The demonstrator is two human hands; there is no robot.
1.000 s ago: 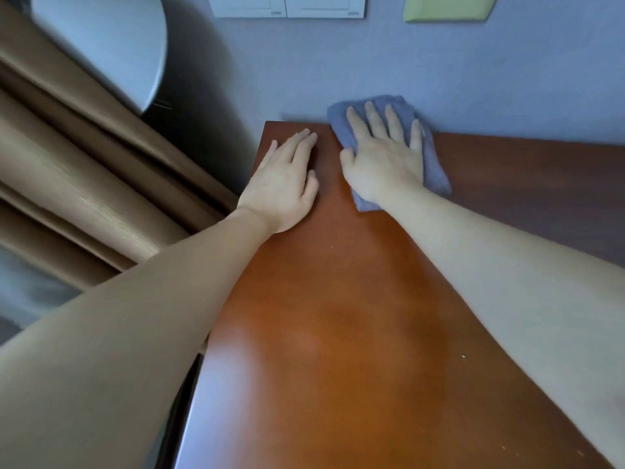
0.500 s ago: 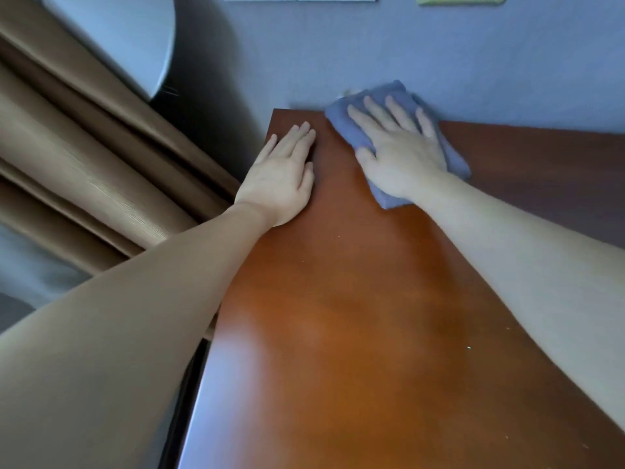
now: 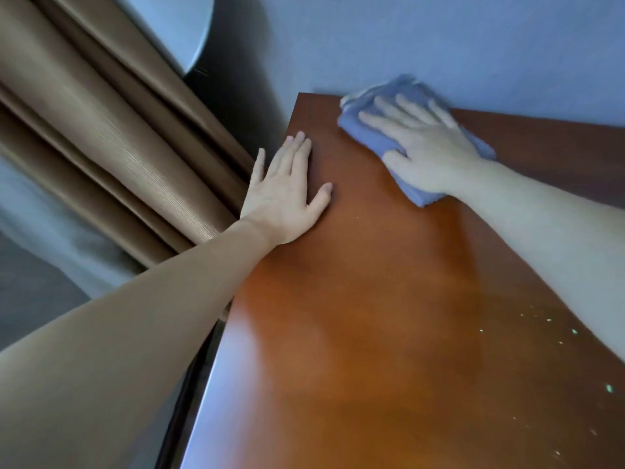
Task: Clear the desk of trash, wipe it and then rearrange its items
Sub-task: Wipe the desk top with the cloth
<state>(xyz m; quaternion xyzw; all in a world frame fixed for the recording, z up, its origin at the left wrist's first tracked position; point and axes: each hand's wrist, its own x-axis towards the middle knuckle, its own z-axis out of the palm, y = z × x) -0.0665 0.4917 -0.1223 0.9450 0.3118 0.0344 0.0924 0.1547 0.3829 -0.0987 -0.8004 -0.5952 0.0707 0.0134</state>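
Both hands lie flat, fingers straight: left hand (image 3: 287, 194) rests on the desk (image 3: 355, 316) at its left edge, right hand (image 3: 429, 154) presses the cloth (image 3: 392, 88) into the far-left corner, and specks (image 3: 548, 320) lie toward the near-right edge.

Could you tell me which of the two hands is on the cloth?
The right hand, pressing the blue cloth; the left hand lies flat on bare desk.

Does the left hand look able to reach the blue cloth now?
Probably yes. Only bare desk lies between the left hand and the cloth, though the right hand presses flat on most of it.
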